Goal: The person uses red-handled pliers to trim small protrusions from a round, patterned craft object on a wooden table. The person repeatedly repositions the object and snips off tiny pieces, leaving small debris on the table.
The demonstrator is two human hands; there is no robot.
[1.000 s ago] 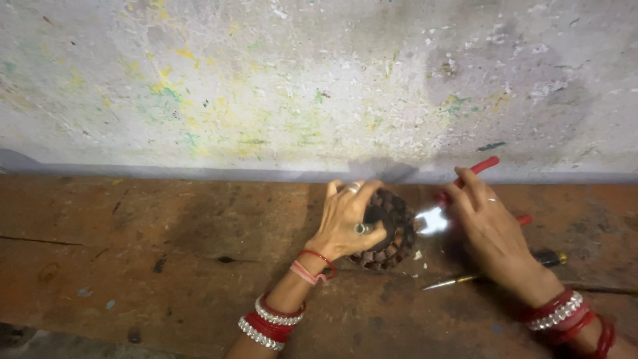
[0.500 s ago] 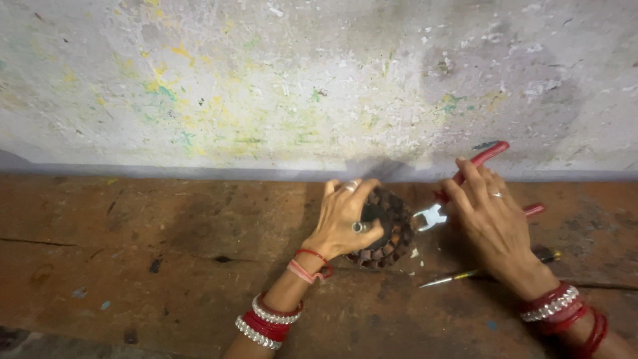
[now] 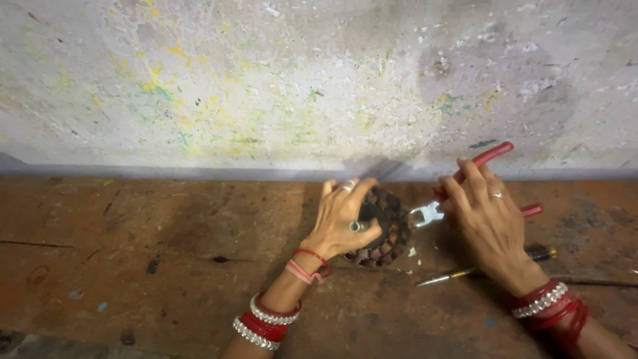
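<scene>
My left hand point(image 3: 345, 216) is clamped over a dark round wound coil part point(image 3: 389, 229) that rests on the worn wooden bench point(image 3: 166, 266). A short metal stud pokes out between its fingers. My right hand point(image 3: 488, 223) grips red-handled pliers point(image 3: 488, 159), and their metal jaws point(image 3: 425, 214) touch the right edge of the round part. Both wrists carry red and silver bangles.
A thin screwdriver point(image 3: 465, 272) with a dark handle lies on the bench under my right forearm. Small pale chips lie beside the round part. A stained, paint-flecked wall point(image 3: 299, 86) rises straight behind the bench.
My right hand has shifted slightly and re-angled the pliers, with the jaws staying against the round part. My left hand has kept its hold in place.
</scene>
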